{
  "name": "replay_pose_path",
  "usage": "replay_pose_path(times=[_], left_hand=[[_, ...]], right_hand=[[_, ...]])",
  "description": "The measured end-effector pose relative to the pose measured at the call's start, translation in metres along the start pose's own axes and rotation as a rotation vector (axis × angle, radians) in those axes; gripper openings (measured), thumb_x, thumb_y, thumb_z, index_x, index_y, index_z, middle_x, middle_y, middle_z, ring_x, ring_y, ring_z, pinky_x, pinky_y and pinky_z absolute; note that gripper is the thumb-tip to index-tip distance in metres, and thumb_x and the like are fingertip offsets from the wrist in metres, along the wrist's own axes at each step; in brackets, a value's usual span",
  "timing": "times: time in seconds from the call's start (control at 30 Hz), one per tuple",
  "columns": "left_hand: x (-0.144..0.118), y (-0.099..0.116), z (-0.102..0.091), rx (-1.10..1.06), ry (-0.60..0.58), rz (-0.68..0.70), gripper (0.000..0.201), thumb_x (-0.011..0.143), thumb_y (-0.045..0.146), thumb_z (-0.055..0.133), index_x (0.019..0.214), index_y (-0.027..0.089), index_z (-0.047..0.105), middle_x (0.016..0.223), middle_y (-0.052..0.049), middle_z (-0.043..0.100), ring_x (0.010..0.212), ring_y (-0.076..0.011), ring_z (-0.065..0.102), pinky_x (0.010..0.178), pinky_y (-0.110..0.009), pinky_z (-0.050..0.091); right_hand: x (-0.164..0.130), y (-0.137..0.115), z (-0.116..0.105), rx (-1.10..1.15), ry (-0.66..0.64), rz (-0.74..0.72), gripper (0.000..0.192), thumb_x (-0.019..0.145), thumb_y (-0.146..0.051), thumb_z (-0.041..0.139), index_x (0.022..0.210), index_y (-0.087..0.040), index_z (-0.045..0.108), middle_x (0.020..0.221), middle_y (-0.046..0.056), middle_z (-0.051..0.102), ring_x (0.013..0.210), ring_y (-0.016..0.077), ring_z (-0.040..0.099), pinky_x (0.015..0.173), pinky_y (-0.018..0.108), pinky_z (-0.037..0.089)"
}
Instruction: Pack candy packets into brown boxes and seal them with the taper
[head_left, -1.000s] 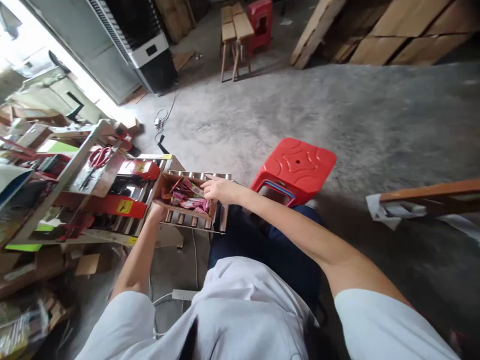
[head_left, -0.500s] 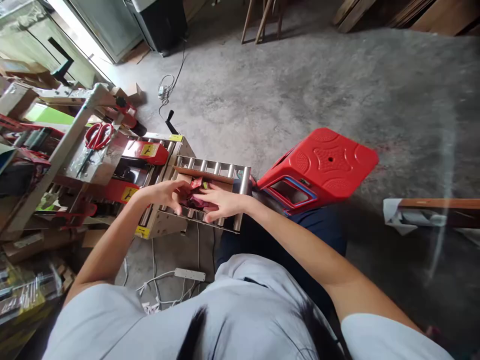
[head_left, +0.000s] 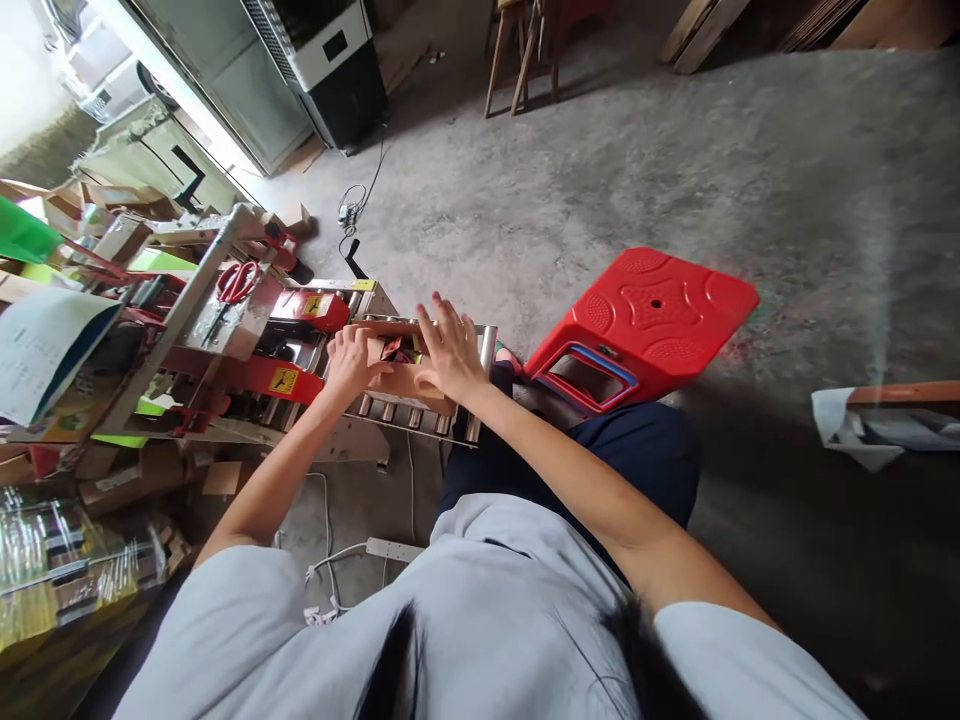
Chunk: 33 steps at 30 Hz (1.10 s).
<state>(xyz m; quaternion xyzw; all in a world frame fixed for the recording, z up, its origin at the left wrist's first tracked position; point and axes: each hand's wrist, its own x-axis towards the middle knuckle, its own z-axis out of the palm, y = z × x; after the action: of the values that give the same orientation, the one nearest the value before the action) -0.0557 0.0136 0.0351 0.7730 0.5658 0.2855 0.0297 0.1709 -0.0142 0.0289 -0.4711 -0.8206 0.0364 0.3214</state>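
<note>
Here, both hands on a small cardboard box (head_left: 405, 378) resting on the metal rollers (head_left: 420, 420) of a conveyor, just left of a tipped red plastic stool (head_left: 652, 320). Left hand (head_left: 349, 360) at the box's left side, fingers curled down over a flap and pressing it. Right hand (head_left: 448, 348) flat on the box's top right, fingers spread open and stretched toward the far edge, pressing rather than gripping. Between the two hands, a gap in the flaps showing pink and red packets (head_left: 394, 350) inside. Left of the box, a tape machine with red guards (head_left: 300, 312) and yellow warning labels; farther left, red-handled scissors (head_left: 236, 283) lying on a metal plate. Near the person, under the rollers, a white power strip (head_left: 394, 549) and loose cables on the concrete floor (head_left: 600, 170).
</note>
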Motion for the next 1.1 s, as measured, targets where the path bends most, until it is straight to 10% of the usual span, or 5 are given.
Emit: replay_pose_path(times=[0.2, 0.53, 0.87, 1.1], left_hand=[[-0.029, 0.028, 0.025, -0.075, -0.214, 0.414, 0.048, 0.093, 0.022, 0.038, 0.14, 0.018, 0.05, 0.147, -0.015, 0.049, 0.139, -0.0277, 0.042, 0.117, -0.048, 0.031], [-0.01, 0.015, 0.05, -0.114, -0.253, 0.13, 0.024, 0.09, 0.034, 0.046, 0.075, 0.02, 0.061, 0.083, -0.014, 0.064, 0.092, -0.0314, 0.061, 0.103, -0.049, 0.039], [-0.062, 0.022, 0.041, -0.101, 0.054, 0.211, 0.038, 0.1, 0.037, 0.039, 0.123, 0.021, 0.064, 0.127, -0.014, 0.061, 0.131, -0.0274, 0.051, 0.118, -0.048, 0.033], [-0.052, 0.076, 0.068, 0.046, -0.077, 0.257, 0.119, 0.077, 0.068, 0.065, 0.157, 0.001, 0.007, 0.159, -0.031, 0.022, 0.153, -0.0403, 0.016, 0.125, -0.056, 0.018]], right_hand=[[0.01, 0.009, -0.001, 0.062, -0.052, 0.013, 0.095, 0.073, -0.034, 0.085, 0.151, -0.008, 0.037, 0.15, 0.022, 0.043, 0.142, 0.0366, 0.035, 0.121, 0.052, 0.028], [-0.003, 0.002, 0.011, 0.079, -0.076, -0.017, 0.061, 0.08, -0.019, 0.078, 0.136, -0.012, 0.055, 0.133, 0.016, 0.059, 0.123, 0.0307, 0.052, 0.111, 0.047, 0.039], [-0.023, 0.008, 0.027, 0.174, -0.007, -0.037, 0.026, 0.094, -0.019, 0.059, 0.118, -0.021, 0.068, 0.12, 0.009, 0.067, 0.117, 0.0274, 0.056, 0.109, 0.05, 0.04], [-0.014, 0.018, 0.022, 0.309, -0.053, 0.033, 0.026, 0.093, -0.014, 0.05, 0.09, -0.017, 0.075, 0.1, 0.01, 0.072, 0.104, 0.0253, 0.062, 0.111, 0.049, 0.04]])
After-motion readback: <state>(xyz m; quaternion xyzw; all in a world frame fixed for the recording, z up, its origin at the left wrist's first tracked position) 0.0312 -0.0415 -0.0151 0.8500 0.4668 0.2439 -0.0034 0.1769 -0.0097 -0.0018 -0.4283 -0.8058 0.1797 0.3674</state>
